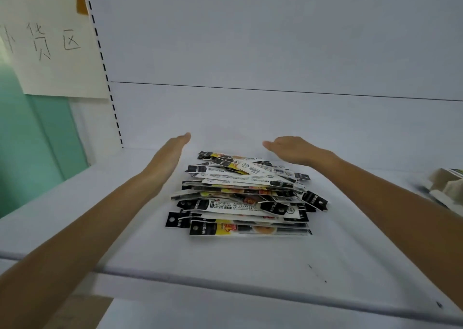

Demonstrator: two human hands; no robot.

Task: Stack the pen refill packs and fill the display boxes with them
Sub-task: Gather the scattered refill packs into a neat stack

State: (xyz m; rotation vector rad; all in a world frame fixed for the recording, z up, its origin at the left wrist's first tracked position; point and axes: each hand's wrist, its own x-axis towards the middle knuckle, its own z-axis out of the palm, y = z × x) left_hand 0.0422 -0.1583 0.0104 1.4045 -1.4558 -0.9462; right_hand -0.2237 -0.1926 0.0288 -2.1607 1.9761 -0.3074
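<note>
Left hand [172, 148] flat, empty | right hand [293, 150] relaxed, empty | refill packs [240, 199] heaped on white shelf [355, 243] | sign [50, 42] upper-left

1. My left hand [172, 148] reaches forward, edge-on, fingers straight and together.
2. My right hand [292, 150] reaches forward, palm down, fingers relaxed, pointing left.
3. Both forearms are bare and outstretched.

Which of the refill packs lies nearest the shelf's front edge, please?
The frontmost pack, with a black header at its left end and a yellow patch beside it; the other packs lie behind it.
</note>
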